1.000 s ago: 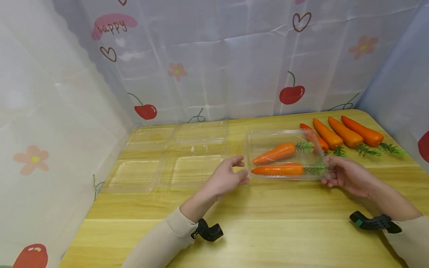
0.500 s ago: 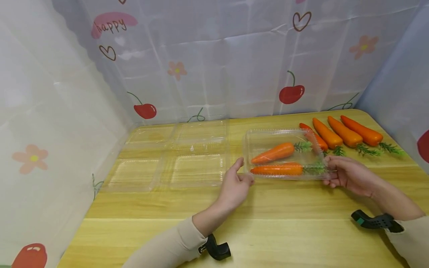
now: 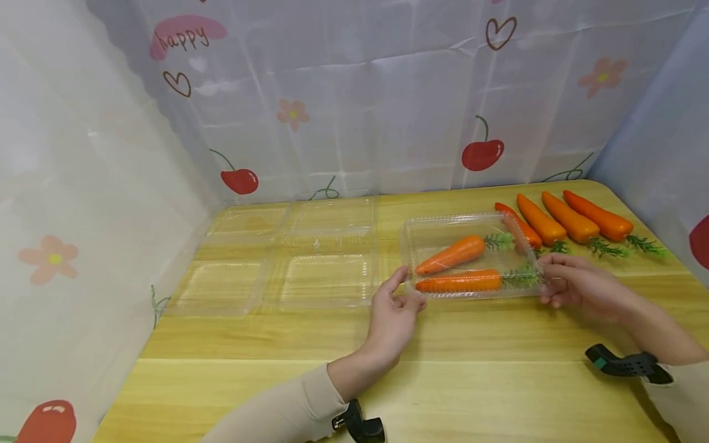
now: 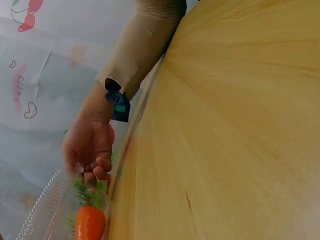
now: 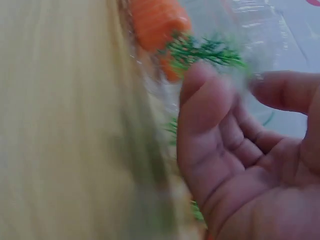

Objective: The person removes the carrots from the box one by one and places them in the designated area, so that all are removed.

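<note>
A clear plastic clamshell box [image 3: 443, 229] with its lid down holds two carrots with green tops. One carrot [image 3: 451, 254] slants toward the back; the other carrot [image 3: 458, 281] lies along the front wall. My left hand [image 3: 392, 320] grips the box's front left corner between thumb and fingers. At the front right corner, beside the green tops, my right hand [image 3: 581, 288] pinches the edge. The right wrist view shows the right thumb [image 5: 207, 102] and index finger on either side of that corner. In the left wrist view, the right hand [image 4: 90, 147] shows at the box's far end.
Several loose carrots [image 3: 576, 218] lie in a row at the back right, the leftmost partly behind the box. Several clear plastic boxes [image 3: 327, 278] stand on the left of the wooden table [image 3: 443, 381]. A printed curtain [image 3: 388, 111] borders the table's back and sides.
My left hand has come in from the left of the box and taken hold of its front left corner. The right hand stays at the right corner; the box has barely shifted.
</note>
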A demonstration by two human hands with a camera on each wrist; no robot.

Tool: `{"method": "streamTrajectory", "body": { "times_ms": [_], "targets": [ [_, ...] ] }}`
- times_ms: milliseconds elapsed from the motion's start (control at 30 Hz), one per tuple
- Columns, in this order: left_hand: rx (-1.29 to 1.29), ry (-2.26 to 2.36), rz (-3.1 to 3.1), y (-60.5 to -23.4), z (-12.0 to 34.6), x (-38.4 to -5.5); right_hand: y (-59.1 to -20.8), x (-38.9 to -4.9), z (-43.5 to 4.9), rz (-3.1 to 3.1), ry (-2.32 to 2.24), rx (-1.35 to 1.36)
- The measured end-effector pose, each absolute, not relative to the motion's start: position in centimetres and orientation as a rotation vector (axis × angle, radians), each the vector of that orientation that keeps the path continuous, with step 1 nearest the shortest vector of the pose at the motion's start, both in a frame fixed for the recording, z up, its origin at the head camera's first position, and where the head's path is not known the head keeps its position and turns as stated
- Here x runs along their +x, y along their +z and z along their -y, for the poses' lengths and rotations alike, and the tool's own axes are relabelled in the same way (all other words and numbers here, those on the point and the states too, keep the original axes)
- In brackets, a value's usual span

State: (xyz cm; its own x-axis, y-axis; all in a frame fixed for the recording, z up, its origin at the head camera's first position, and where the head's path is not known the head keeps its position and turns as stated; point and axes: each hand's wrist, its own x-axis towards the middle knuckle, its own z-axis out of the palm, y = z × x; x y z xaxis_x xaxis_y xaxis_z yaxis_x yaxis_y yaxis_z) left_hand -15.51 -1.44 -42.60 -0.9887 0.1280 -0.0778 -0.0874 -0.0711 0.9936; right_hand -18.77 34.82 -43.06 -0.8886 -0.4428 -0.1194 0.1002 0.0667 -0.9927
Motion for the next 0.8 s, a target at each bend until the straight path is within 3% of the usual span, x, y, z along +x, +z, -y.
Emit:
{"method": "streamTrajectory", "body": {
  "times_ms": [133,233,400,800],
  "targets": [
    [0.056,2.190,-2.029,-42.6,1.5,-15.5,-42.4,-18.0,-34.8,-2.523,-1.626,-0.276],
    [0.060,2.184,-2.024,-42.5,1.5,-15.5,-42.3,-17.5,-34.7,-2.731,-1.566,-0.412],
    [0.059,2.190,-2.027,-42.5,1.5,-15.5,-42.4,-17.2,-34.7,-2.748,-1.570,-0.747],
    [0.062,2.191,-2.044,-42.7,1.6,-15.4,-42.7,-17.3,-35.5,-2.622,-1.529,-1.009]
  ]
}}
